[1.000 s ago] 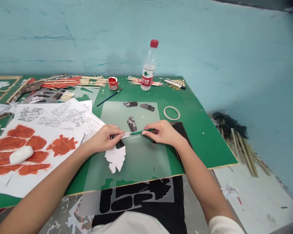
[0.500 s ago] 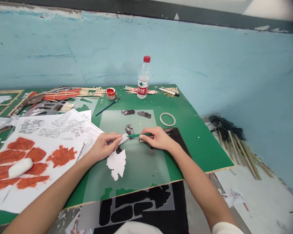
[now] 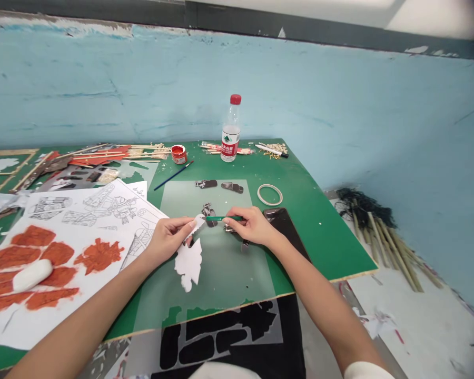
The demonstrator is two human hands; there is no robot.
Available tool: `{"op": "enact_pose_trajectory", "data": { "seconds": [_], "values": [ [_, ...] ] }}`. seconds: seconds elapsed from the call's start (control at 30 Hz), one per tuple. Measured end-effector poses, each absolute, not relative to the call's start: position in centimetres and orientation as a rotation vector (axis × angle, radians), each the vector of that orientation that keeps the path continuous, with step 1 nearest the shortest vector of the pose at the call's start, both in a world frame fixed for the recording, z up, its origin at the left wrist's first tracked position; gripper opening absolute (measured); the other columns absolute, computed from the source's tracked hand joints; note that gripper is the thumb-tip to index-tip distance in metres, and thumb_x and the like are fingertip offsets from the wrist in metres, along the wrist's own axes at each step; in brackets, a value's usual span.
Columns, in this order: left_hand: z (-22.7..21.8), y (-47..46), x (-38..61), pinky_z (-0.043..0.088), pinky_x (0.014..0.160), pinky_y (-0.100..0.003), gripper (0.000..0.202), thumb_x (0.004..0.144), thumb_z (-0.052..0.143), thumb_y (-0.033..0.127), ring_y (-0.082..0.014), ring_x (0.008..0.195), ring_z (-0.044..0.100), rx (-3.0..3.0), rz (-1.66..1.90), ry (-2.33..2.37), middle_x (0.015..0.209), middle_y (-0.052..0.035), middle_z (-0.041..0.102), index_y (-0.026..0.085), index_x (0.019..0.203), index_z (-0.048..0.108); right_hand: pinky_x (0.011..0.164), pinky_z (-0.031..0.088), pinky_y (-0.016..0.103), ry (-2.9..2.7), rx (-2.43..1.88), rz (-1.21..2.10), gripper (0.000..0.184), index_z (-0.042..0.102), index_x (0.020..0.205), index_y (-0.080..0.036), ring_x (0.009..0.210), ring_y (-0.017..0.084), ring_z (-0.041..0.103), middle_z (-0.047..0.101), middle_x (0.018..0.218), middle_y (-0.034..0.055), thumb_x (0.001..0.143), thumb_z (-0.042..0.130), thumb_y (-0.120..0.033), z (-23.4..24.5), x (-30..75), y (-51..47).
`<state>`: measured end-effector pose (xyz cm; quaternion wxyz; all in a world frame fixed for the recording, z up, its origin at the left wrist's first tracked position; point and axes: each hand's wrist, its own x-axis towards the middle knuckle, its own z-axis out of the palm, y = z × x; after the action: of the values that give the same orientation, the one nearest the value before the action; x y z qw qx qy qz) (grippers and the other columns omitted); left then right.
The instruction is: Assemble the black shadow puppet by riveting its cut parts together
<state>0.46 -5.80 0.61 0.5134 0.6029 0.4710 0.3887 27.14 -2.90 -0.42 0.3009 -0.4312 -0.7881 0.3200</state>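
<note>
My left hand [image 3: 171, 238] pinches a narrow white jagged-edged cutout [image 3: 198, 223] between thumb and fingers. Just below it lies a larger white cutout [image 3: 188, 266]; whether the two are joined I cannot tell. My right hand [image 3: 255, 226] is closed on a slim green pen-like tool [image 3: 217, 218], held level, its tip at the edge of the narrow cutout. Beneath both hands is a translucent sheet [image 3: 229, 273]. Black patterned cutouts lie on it: a figure piece [image 3: 209, 215] behind the tool, and a striped one [image 3: 232, 187] farther back. Another piece is partly hidden under my right hand.
A dark phone [image 3: 286, 231] and a tape roll [image 3: 270, 195] lie right. Behind stand a water bottle [image 3: 230, 137] and a red paint jar [image 3: 179, 154], near a brush [image 3: 174, 176]. Drawings [image 3: 98, 205] and an orange-painted sheet [image 3: 90, 300] bearing a white oval object [image 3: 32, 275] cover the left.
Both hands keep their grips and nearly their places. The tool's tip has shifted slightly left along the narrow cutout. The larger white cutout has turned slightly. The view has tilted a little.
</note>
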Motion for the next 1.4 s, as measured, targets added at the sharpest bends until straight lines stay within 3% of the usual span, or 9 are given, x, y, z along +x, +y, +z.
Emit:
{"op": "enact_pose_trajectory", "data": {
  "seconds": [0.23, 0.53, 0.7, 0.87, 0.97, 1.03, 1.1, 1.27, 1.4],
  "values": [
    [1.0, -5.8, 0.5, 0.035, 0.041, -0.022, 0.039, 0.088, 0.068, 0.05, -0.01, 0.042, 0.042, 1.434, 0.936, 1.182, 0.044, 0.0043, 0.048, 0.013, 0.088, 0.08, 0.055, 0.033, 0.024, -2.121, -1.153, 0.609, 0.031, 0.071, 0.083, -0.021, 0.048, 0.01, 0.042, 0.061, 0.058, -0.0023, 0.098, 0.06, -0.046, -0.4, 26.8, -3.2],
    [-0.1, -5.9, 0.5, 0.032, 0.038, -0.02, 0.04, 0.086, 0.069, 0.051, -0.0082, 0.039, 0.039, 1.475, 0.823, 1.238, 0.044, 0.0031, 0.054, 0.013, 0.086, 0.081, 0.051, 0.026, 0.027, -1.685, -1.282, 0.599, 0.052, 0.055, 0.078, -0.022, 0.054, 0.012, 0.03, 0.037, 0.062, -0.0034, 0.098, 0.045, -0.069, 0.4, 27.3, -2.8],
    [0.5, -6.1, 0.7, 0.035, 0.04, -0.021, 0.045, 0.088, 0.067, 0.053, -0.0088, 0.041, 0.042, 1.509, 0.87, 1.21, 0.046, 0.0018, 0.053, 0.015, 0.065, 0.073, 0.052, 0.025, 0.027, -1.699, -1.292, 0.84, 0.046, 0.055, 0.081, -0.022, 0.054, 0.012, 0.029, 0.032, 0.062, -0.0052, 0.098, 0.049, -0.065, 0.5, 27.1, -2.5],
    [0.6, -6.2, 0.6, 0.037, 0.041, -0.022, 0.04, 0.088, 0.068, 0.052, -0.011, 0.043, 0.046, 1.509, 0.896, 1.2, 0.046, 0.0018, 0.053, 0.014, 0.081, 0.079, 0.054, 0.031, 0.027, -1.79, -1.393, 0.777, 0.036, 0.063, 0.088, -0.022, 0.054, 0.013, 0.038, 0.048, 0.064, -0.0035, 0.1, 0.052, -0.054, -0.2, 26.9, -2.4],
    [0.6, -6.2, 0.6, 0.035, 0.04, -0.023, 0.041, 0.088, 0.068, 0.052, -0.0103, 0.042, 0.043, 1.5, 0.888, 1.209, 0.046, 0.0016, 0.054, 0.014, 0.076, 0.078, 0.07, 0.043, 0.03, -1.922, -1.403, 0.421, 0.019, 0.07, 0.103, -0.022, 0.076, 0.02, 0.059, 0.069, 0.086, 0.004, 0.099, 0.055, -0.033, -0.8, 27.3, -2.2],
    [0.5, -6.2, 0.6, 0.038, 0.042, -0.024, 0.039, 0.089, 0.068, 0.05, -0.0114, 0.044, 0.045, 1.521, 0.899, 1.199, 0.046, 0.0011, 0.054, 0.015, 0.074, 0.077, 0.081, 0.045, 0.033, -2.034, -1.368, 0.23, 0.022, 0.072, 0.109, -0.023, 0.093, 0.024, 0.062, 0.072, 0.096, 0.0075, 0.097, 0.053, -0.022, -1.1, 27.5, -2.0],
    [0.4, -6.2, 0.7, 0.043, 0.047, -0.025, 0.035, 0.091, 0.066, 0.045, -0.0146, 0.05, 0.051, 1.565, 0.928, 1.179, 0.045, 0.0003, 0.055, 0.016, 0.077, 0.079, 0.081, 0.045, 0.034, -2.132, -1.369, 0.187, 0.025, 0.072, 0.11, -0.023, 0.095, 0.026, 0.062, 0.071, 0.094, 0.0084, 0.096, 0.052, -0.019, -1.1, 27.5, -2.1],
    [0.3, -6.2, 0.9, 0.052, 0.063, -0.03, 0.027, 0.091, 0.066, 0.038, -0.0186, 0.063, 0.059, 1.724, 1.061, 1.184, 0.05, -0.0016, 0.06, 0.018, 0.08, 0.081, 0.059, 0.037, 0.029, -2.039, -1.477, 0.585, 0.024, 0.067, 0.098, -0.023, 0.058, 0.017, 0.052, 0.057, 0.062, -0.0021, 0.102, 0.052, -0.042, -0.1, 26.9, -2.9],
    [0.1, -5.9, 0.7, 0.04, 0.044, -0.023, 0.031, 0.088, 0.068, 0.043, -0.0125, 0.048, 0.051, 1.602, 0.895, 1.252, 0.054, -0.0006, 0.064, 0.016, 0.083, 0.08, 0.059, 0.031, 0.028, -2.045, -1.402, 0.695, 0.049, 0.049, 0.071, -0.022, 0.058, 0.015, 0.045, 0.047, 0.058, -0.0027, 0.107, 0.037, -0.052, 0.7, 26.6, -3.2]
  ]
}}
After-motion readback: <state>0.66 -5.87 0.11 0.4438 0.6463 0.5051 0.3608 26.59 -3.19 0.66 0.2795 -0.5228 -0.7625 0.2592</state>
